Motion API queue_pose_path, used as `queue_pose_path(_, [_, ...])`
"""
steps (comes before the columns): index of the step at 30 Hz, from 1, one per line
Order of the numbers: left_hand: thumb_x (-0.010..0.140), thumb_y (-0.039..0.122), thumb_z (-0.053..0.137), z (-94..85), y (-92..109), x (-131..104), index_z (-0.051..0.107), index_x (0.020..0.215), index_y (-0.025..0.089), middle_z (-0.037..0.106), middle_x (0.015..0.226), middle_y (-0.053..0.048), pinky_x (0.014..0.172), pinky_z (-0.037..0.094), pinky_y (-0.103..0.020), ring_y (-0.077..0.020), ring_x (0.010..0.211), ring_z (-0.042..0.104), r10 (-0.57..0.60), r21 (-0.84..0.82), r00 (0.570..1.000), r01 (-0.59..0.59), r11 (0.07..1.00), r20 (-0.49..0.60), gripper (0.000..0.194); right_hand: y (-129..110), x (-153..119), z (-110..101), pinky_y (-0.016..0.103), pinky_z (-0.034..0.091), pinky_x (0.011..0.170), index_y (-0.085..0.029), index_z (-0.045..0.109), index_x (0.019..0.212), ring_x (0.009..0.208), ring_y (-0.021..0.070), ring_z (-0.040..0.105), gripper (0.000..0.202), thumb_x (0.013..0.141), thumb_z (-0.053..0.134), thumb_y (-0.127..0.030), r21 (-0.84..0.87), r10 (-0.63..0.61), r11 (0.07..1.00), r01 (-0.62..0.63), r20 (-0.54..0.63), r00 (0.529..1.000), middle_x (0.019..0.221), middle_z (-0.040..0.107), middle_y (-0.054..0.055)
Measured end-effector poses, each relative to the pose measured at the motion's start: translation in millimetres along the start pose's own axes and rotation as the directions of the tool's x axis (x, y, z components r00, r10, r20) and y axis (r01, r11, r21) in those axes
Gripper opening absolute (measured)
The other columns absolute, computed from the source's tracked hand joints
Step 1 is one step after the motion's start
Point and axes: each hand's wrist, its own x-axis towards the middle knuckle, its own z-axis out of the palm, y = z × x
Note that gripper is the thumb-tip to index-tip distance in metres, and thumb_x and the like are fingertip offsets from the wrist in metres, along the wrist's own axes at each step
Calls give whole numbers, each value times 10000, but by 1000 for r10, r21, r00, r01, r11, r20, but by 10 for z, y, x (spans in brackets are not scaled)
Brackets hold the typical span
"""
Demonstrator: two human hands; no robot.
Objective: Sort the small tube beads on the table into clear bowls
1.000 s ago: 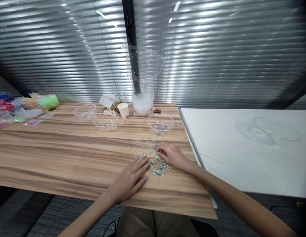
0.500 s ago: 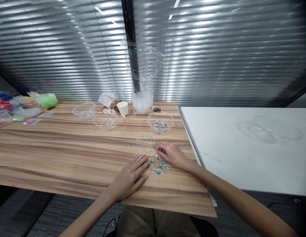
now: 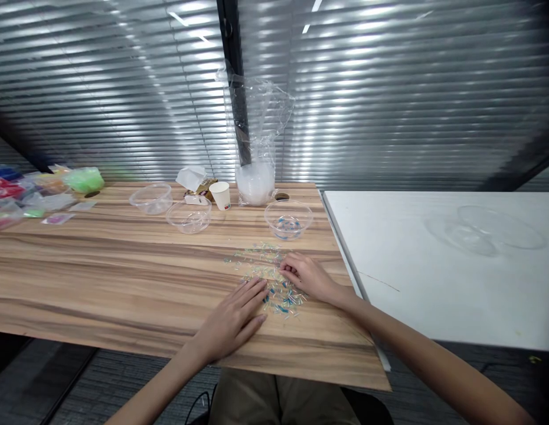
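Small clear, yellowish and blue pieces (image 3: 286,299) lie scattered over the wooden table (image 3: 124,277). My left hand (image 3: 234,316) rests flat at the left edge of the scatter, fingers spread and touching a few pieces. Over the right side of the scatter is my right hand (image 3: 303,274), its fingers curled and pinched together; whatever is between the fingertips is too small to make out. Just behind it stands a clear round bowl (image 3: 288,221) with several blue pieces in it.
Two clear bowls (image 3: 189,218) (image 3: 151,199), a paper cup (image 3: 220,196) and a plastic bag with white contents (image 3: 255,183) stand along the back. Colourful packets (image 3: 48,198) lie far left. On the white table (image 3: 411,265) at right are clear lids (image 3: 500,227).
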Motion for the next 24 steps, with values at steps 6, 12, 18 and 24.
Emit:
queue_pose_path(6, [990, 316, 415, 6, -3, 0, 291, 1460, 209, 295, 1515, -54, 1142, 304, -423, -212, 1411, 241, 1, -17, 1000, -1, 1000, 1, 498, -6, -34, 18, 265, 426, 661, -186, 576, 823, 708, 157, 550, 154, 951, 491, -175, 57, -11, 998, 16, -101, 995, 793, 577, 22])
queue_pose_path(12, [987, 310, 423, 10, -1, 0, 310, 1452, 205, 293, 1515, -59, 1140, 308, -421, -215, 1411, 241, 3, -12, 1000, -3, 1000, -2, 490, -20, -28, 4, 287, 460, 704, -192, 574, 872, 762, 173, 576, 128, 936, 477, -139, 93, -9, 995, 24, -162, 987, 849, 606, 40])
queue_pose_path(18, [988, 313, 418, 13, -3, -5, 327, 1444, 193, 299, 1513, -68, 1140, 309, -422, -217, 1410, 242, -10, -7, 1000, 10, 1000, 0, 481, -43, -25, 1, 286, 469, 708, -186, 581, 865, 751, 171, 582, 138, 921, 483, -107, 110, 7, 994, 13, -181, 983, 828, 627, 37])
queue_pose_path(24, [989, 319, 416, 3, 1, -8, 329, 1443, 201, 318, 1503, -70, 1144, 297, -428, -219, 1402, 265, -4, -8, 1000, 4, 1000, -13, 477, -19, -24, 10, 285, 462, 701, -185, 592, 843, 746, 170, 574, 141, 923, 498, -117, 105, -10, 994, 28, -168, 986, 811, 615, 34])
